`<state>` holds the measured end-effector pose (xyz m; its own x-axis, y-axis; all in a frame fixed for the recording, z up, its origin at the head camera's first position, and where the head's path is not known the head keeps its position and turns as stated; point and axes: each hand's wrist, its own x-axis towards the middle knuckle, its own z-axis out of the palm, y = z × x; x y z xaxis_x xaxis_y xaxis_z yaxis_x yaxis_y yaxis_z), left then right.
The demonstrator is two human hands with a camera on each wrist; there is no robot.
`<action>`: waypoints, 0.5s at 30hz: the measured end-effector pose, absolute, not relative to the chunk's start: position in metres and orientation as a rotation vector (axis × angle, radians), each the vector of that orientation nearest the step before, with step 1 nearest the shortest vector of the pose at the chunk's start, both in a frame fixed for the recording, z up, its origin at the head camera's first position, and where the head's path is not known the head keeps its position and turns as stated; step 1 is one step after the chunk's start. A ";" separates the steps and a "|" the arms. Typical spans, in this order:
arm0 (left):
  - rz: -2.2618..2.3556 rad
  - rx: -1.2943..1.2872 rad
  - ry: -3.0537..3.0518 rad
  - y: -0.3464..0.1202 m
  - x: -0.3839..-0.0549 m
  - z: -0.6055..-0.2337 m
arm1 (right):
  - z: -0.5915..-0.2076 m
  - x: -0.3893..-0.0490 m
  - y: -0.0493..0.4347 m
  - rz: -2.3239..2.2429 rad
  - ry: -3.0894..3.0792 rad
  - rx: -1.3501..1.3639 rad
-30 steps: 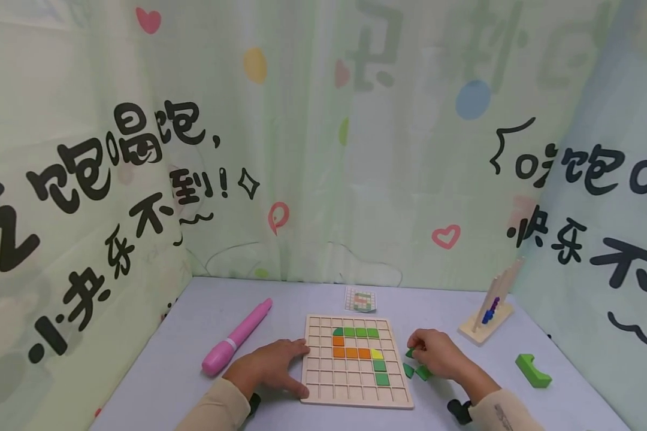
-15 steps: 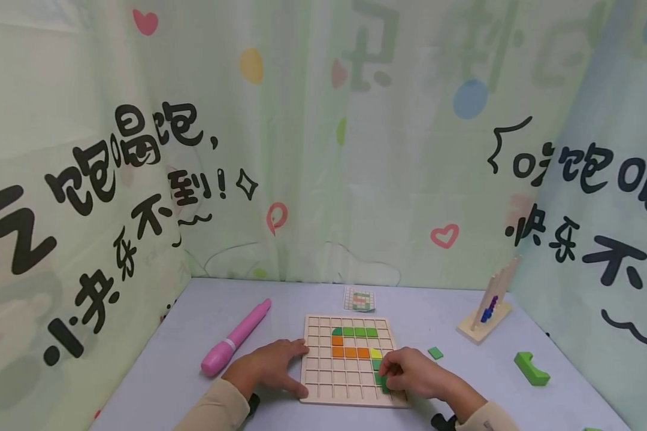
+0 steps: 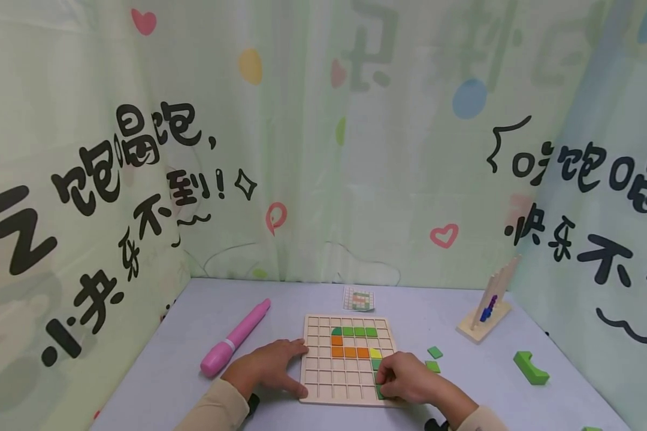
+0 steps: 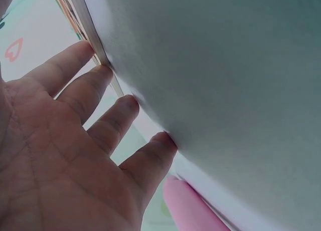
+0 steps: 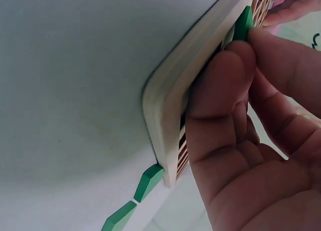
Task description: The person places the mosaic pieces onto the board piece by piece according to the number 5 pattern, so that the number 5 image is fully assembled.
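A square wooden grid board (image 3: 345,403) lies on the table, with orange, green and yellow tiles set in some of its cells. My left hand (image 3: 269,366) rests at its left edge, fingers spread; in the left wrist view the fingertips (image 4: 103,73) touch the board's side. Over the lower right cells, my right hand (image 3: 410,378) pinches a green tile (image 5: 244,24) between thumb and finger. Its fingers partly cover that corner of the board. Two more green tiles, one of them nearer the hand (image 3: 433,366), the other a diamond-turned tile (image 3: 435,352), lie just right of the board.
A pink stick-like toy (image 3: 236,339) lies left of the left hand. Behind the board is a small pattern card (image 3: 359,299). A wooden stand (image 3: 485,317) with blue and purple beads and a green arch block (image 3: 531,368) stand to the right. Printed curtains surround the table.
My right hand has moved left from the tiles beside the board to its lower right cells, bringing a green tile, then shifted slightly toward the near edge. My left hand stays put.
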<state>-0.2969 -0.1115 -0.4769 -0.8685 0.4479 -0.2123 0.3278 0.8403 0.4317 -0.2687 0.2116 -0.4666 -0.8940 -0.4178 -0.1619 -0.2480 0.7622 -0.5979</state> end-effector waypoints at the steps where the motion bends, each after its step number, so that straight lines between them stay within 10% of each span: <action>1: 0.558 0.582 2.714 -0.111 -0.297 -0.477 | -0.467 -0.268 0.211 -0.837 2.683 -0.515; 15: 0.556 0.605 2.720 -0.112 -0.296 -0.476 | -0.467 -0.266 0.207 -0.784 2.724 -0.556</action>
<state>-0.2960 -0.1116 -0.4762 -0.8664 0.4567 -0.2020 0.3408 0.8365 0.4291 -0.2656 0.2070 -0.4670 -0.8953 -0.4250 -0.1331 -0.2894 0.7823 -0.5516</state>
